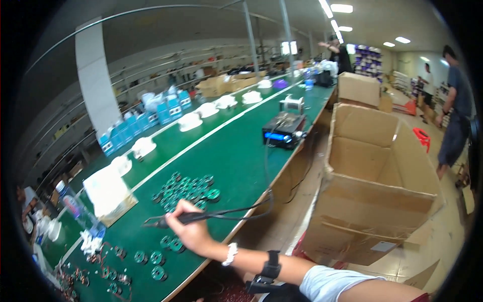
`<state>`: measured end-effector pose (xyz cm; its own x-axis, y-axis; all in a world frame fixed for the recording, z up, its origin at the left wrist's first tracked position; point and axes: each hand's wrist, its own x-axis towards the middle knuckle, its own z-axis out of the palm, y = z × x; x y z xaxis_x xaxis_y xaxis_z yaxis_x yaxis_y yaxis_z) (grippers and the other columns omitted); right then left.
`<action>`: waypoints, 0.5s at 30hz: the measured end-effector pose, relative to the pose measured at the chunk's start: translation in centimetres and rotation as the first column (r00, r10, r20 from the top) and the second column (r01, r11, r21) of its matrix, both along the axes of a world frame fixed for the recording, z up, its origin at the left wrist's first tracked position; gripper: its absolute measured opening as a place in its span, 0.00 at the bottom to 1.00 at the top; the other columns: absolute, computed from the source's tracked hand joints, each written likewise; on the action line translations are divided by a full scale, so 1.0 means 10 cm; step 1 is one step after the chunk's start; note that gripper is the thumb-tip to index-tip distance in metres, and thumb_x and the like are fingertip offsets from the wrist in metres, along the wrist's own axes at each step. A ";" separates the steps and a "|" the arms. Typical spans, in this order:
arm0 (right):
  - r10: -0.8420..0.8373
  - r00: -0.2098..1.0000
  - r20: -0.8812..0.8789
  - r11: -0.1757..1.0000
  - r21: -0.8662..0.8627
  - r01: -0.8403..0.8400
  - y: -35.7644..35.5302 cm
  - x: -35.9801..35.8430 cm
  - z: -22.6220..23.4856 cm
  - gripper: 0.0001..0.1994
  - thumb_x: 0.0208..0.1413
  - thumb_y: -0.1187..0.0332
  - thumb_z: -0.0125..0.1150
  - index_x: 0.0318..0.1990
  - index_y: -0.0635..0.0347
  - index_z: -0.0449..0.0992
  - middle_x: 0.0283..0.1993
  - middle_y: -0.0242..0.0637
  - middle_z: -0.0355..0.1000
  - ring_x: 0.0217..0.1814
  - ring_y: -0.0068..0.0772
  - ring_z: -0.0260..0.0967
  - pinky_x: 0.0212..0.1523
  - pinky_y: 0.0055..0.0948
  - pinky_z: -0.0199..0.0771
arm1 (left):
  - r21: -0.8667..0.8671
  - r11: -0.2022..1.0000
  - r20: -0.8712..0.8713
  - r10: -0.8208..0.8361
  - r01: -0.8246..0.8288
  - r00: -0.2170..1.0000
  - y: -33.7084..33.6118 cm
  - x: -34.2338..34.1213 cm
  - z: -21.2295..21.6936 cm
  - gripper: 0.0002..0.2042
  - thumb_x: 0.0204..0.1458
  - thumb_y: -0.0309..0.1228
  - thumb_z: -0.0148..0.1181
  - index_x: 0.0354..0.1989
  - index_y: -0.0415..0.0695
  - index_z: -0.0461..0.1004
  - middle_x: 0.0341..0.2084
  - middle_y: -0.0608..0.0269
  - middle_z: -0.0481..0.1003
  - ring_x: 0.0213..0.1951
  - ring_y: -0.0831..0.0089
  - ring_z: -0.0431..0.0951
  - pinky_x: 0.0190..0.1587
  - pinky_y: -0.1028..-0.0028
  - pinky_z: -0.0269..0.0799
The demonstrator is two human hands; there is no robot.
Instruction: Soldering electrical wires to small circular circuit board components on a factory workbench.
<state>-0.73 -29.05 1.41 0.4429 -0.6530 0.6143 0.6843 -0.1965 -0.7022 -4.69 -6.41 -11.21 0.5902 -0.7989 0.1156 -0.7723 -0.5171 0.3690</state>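
Observation:
My right hand [190,226] is closed around the black handle of a soldering iron [188,218]. Its metal tip points left, above the green bench top, and its black cable runs off to the right. Just behind the hand lies a pile of small round green-topped motor parts [186,191]. More of the same parts stand apart on the near side, among them one coil part [158,273]. Several with thin red wires [108,272] lie at the lower left. My left hand is not in view.
A station with a blue display [282,136] sits farther along the bench. A water bottle [80,211] and a white block [108,194] stand left. White housings [190,122] line the belt. An open carton [372,201] is at the right; people [455,100] stand beyond it.

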 end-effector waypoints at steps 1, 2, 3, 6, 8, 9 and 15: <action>0.009 1.000 0.000 1.000 0.022 -0.009 -0.02 -0.03 0.00 0.10 0.45 0.74 0.55 0.18 0.61 0.61 0.17 0.26 0.56 0.21 0.14 0.52 0.21 0.18 0.53 | 0.028 0.997 -0.053 -0.067 0.068 0.996 0.04 0.15 -0.25 0.17 0.42 0.31 0.54 0.42 0.41 0.67 0.26 0.48 0.71 0.33 0.54 0.72 0.37 0.65 0.67; -0.027 0.999 -0.018 1.000 0.013 0.027 -0.02 -0.02 -0.03 0.10 0.46 0.74 0.55 0.19 0.61 0.61 0.17 0.26 0.56 0.20 0.13 0.52 0.21 0.18 0.52 | 0.055 0.998 -0.244 0.033 -0.020 0.969 0.00 0.23 -0.31 0.19 0.40 0.31 0.56 0.43 0.41 0.66 0.27 0.48 0.71 0.33 0.55 0.72 0.37 0.66 0.67; 0.001 1.000 -0.013 0.999 0.048 0.000 -0.01 -0.05 -0.02 0.10 0.45 0.74 0.55 0.19 0.60 0.60 0.17 0.26 0.57 0.21 0.13 0.52 0.21 0.18 0.52 | 0.109 0.989 -0.420 0.135 -0.098 0.897 -0.02 0.31 -0.35 0.21 0.39 0.31 0.57 0.44 0.40 0.66 0.27 0.47 0.72 0.33 0.55 0.72 0.37 0.67 0.67; -0.038 0.999 -0.017 0.997 0.060 0.039 -0.05 -0.04 -0.02 0.10 0.46 0.74 0.55 0.20 0.61 0.60 0.17 0.26 0.57 0.21 0.13 0.52 0.21 0.18 0.53 | 0.153 0.979 -0.395 0.183 -0.132 0.900 0.12 0.60 -0.88 0.17 0.40 0.32 0.59 0.40 0.40 0.68 0.25 0.52 0.72 0.30 0.65 0.73 0.34 0.71 0.68; -0.035 0.999 0.002 0.997 0.066 0.034 -0.03 0.00 -0.03 0.10 0.46 0.74 0.54 0.20 0.61 0.59 0.18 0.26 0.56 0.22 0.14 0.52 0.21 0.18 0.53 | 0.103 0.988 -0.492 0.149 -0.113 0.858 0.22 0.71 -1.13 0.16 0.41 0.33 0.59 0.38 0.40 0.69 0.26 0.55 0.73 0.30 0.68 0.72 0.34 0.72 0.67; -0.050 0.999 0.009 0.997 0.051 0.049 -0.04 0.03 -0.04 0.10 0.46 0.75 0.53 0.20 0.61 0.59 0.18 0.26 0.56 0.22 0.14 0.52 0.22 0.18 0.53 | 0.090 0.988 -0.484 0.153 -0.124 0.862 0.20 0.69 -1.15 0.15 0.42 0.33 0.58 0.37 0.40 0.70 0.25 0.55 0.73 0.29 0.68 0.72 0.34 0.73 0.67; -0.070 0.997 0.009 0.997 0.045 0.070 -0.02 0.11 -0.07 0.10 0.48 0.75 0.52 0.22 0.61 0.56 0.18 0.28 0.55 0.21 0.15 0.52 0.21 0.20 0.54 | 0.129 0.991 -0.543 0.042 0.034 0.838 0.17 0.70 -1.31 0.14 0.42 0.32 0.58 0.37 0.40 0.70 0.23 0.59 0.71 0.26 0.74 0.70 0.31 0.75 0.67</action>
